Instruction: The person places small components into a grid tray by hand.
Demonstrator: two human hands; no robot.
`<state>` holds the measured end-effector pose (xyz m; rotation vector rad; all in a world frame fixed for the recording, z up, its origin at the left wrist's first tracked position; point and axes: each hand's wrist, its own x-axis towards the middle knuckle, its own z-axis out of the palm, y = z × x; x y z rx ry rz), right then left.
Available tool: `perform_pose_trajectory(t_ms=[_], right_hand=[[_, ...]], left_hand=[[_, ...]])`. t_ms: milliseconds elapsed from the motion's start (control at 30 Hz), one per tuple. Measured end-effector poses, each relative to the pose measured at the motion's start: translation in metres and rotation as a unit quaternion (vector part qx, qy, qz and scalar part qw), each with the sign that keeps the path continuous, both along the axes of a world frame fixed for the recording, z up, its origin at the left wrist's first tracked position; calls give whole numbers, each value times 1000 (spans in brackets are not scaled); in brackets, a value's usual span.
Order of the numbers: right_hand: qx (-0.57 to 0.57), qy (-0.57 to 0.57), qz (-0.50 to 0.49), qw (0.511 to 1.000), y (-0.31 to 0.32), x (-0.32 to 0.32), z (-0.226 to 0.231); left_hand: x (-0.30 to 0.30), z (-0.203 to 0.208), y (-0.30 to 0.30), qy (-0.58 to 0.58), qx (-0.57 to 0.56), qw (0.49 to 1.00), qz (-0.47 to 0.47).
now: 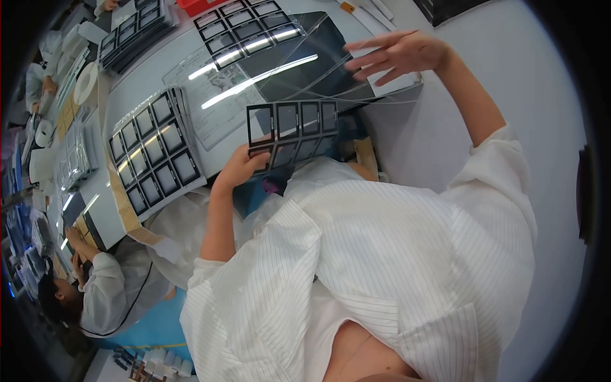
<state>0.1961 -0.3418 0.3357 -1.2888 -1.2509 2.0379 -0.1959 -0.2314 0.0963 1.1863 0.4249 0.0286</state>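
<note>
My left hand [244, 167] grips the near left corner of a sheet of black-framed rectangular windows [276, 124], thumb on top. The sheet is held tilted at the table's near edge, and its windows look see-through or glossy. Raised off to the right, my right hand [398, 54] is empty, its fingers stretched out and apart. It is above the right end of the table, nearest to a dark glossy panel [318, 54] and strips of clear film [347, 97].
To the left lies a stack of similar framed sheets [156, 153]; another framed sheet [245, 28] lies at the far side, beside a red box [198, 5]. A yellowish strip [124, 207] runs along the table's left part. A co-worker [114, 286] works at the left, near white rolls [86, 83].
</note>
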Motion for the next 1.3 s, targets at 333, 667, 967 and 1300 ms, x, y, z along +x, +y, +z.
perform_pose_trajectory(t_ms=[333,667,967,1300], right_hand=[[30,-23,-448,893,-244,86,-13],[-94,-648,-343,673,-388,-146,-322],[-270,-614,-212,710,-332,-259,-455],[38,386,-511,767,-81,-180,-160]], left_hand=[[-66,133,83,47,123,990,-53],[-4,190,25,-64,143,983,94],[7,212,-5,-92,102,980,145],[19,146,-37,-251,-115,925,261]])
